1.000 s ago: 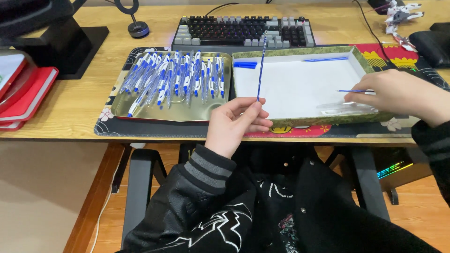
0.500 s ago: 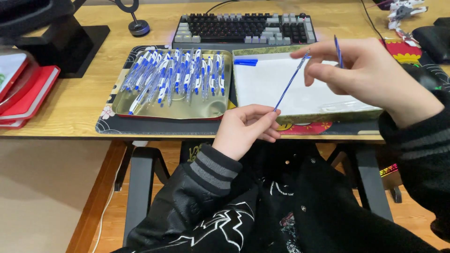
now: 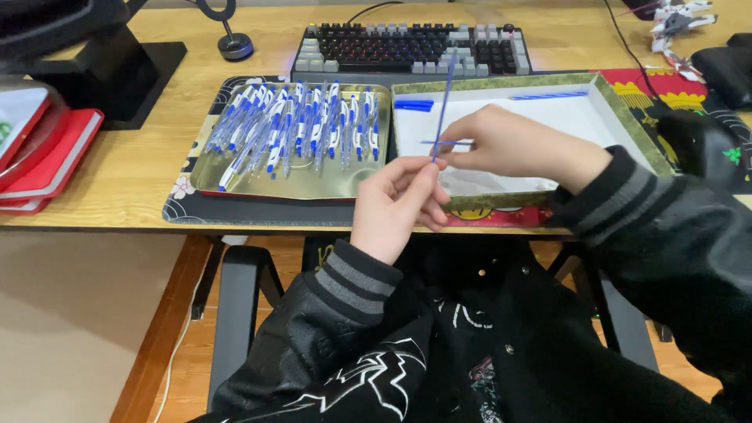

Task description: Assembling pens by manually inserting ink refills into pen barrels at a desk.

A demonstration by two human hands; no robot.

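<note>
My left hand (image 3: 397, 202) pinches the lower end of a thin blue pen refill (image 3: 443, 103) that stands nearly upright over the desk's front edge. My right hand (image 3: 513, 145) is just to its right, fingers closed on a short blue piece (image 3: 440, 142) held crosswise against the refill. Both hands hover at the near left corner of a white-lined box lid (image 3: 619, 110). Left of it, a shiny metal tray (image 3: 235, 184) carries several blue-and-white pens (image 3: 301, 125).
A dark keyboard (image 3: 411, 48) lies behind the trays. Red notebooks (image 3: 39, 157) are stacked at the left, beside a black monitor stand (image 3: 117, 70). Blue parts (image 3: 413, 105) and a loose refill (image 3: 548, 95) lie in the lid. A black mouse (image 3: 724, 66) sits far right.
My right hand came from the right part of the lid to meet the left hand. The refill swung from tilted back to nearly upright, and the hands dropped closer together.
</note>
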